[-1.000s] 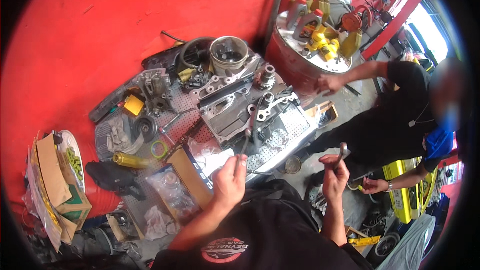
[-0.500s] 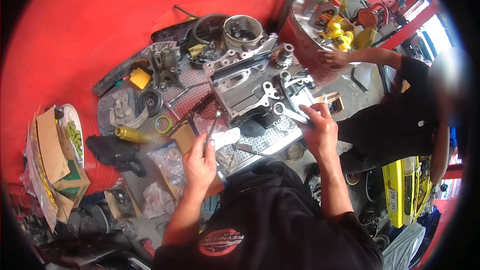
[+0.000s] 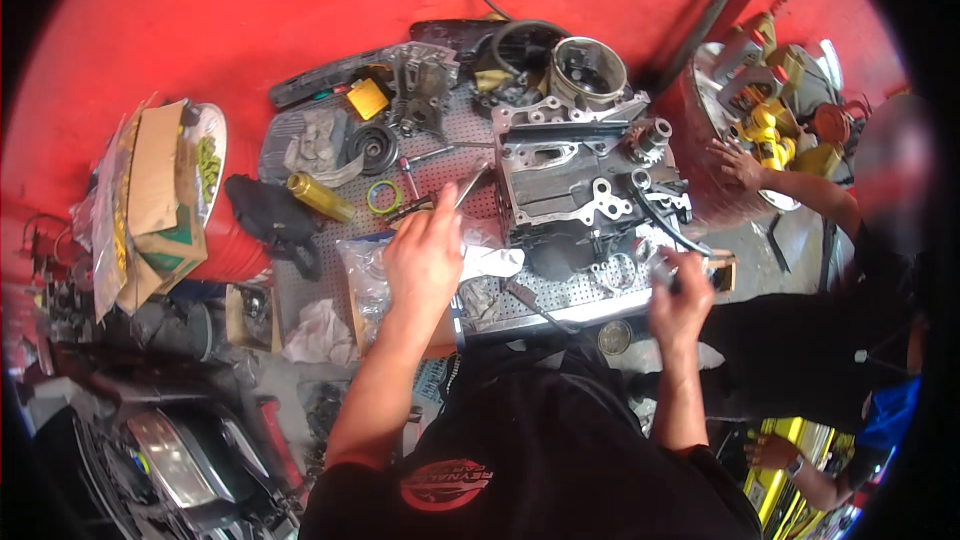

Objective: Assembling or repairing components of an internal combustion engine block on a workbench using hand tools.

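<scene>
The left hand has its fingers drawn in around a slim metal tool, which pokes out past the fingertips. From where I stand, the tool's long axis runs from the near left to the far right, and its tip shows just beside the left edge of the engine block; how high it is above the table, I can't tell. The block sits on the table, to the right of the left hand and on the far side of the right hand. The right hand is near the block's near right corner, its fingers curled, but blur hides whether they grip anything. Between that hand and the block's right part bends a dark hose.

A white cloth lies between the hands, toward the left one, with a dark brush on its near right. Left of the left hand are a green ring and a gold canister. Beyond the block stands a metal cylinder. To the far right, a co-worker's hand is at a red drum.
</scene>
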`<move>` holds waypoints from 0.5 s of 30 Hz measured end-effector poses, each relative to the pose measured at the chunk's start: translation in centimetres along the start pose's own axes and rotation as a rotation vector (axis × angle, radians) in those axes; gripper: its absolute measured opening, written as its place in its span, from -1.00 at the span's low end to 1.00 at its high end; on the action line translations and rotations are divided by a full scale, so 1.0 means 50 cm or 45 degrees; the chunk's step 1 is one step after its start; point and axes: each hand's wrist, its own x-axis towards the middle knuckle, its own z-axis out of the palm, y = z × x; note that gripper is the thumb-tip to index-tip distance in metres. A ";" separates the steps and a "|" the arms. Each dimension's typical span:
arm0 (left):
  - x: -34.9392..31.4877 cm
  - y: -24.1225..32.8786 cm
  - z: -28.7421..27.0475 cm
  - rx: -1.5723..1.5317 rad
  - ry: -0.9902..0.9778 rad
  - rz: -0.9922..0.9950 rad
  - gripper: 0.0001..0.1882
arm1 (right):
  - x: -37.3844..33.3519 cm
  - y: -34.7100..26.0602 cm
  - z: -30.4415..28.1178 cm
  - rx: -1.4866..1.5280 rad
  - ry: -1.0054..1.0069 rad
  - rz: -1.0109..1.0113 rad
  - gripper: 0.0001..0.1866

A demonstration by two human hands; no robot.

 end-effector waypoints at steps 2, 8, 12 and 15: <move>0.031 0.026 0.024 0.161 -0.087 0.060 -0.51 | -0.029 -0.020 0.027 0.247 -0.155 -0.098 -0.72; 0.057 0.110 0.049 0.606 -0.423 -0.053 -0.46 | -0.112 0.039 0.030 0.347 -0.860 -0.137 -0.65; 0.070 0.114 0.036 0.704 -0.480 -0.098 -0.47 | -0.101 0.144 0.019 0.429 -0.922 -0.104 -0.68; 0.053 0.108 0.027 0.561 -0.417 -0.215 -0.48 | -0.069 0.202 0.027 0.573 -0.931 0.047 -0.73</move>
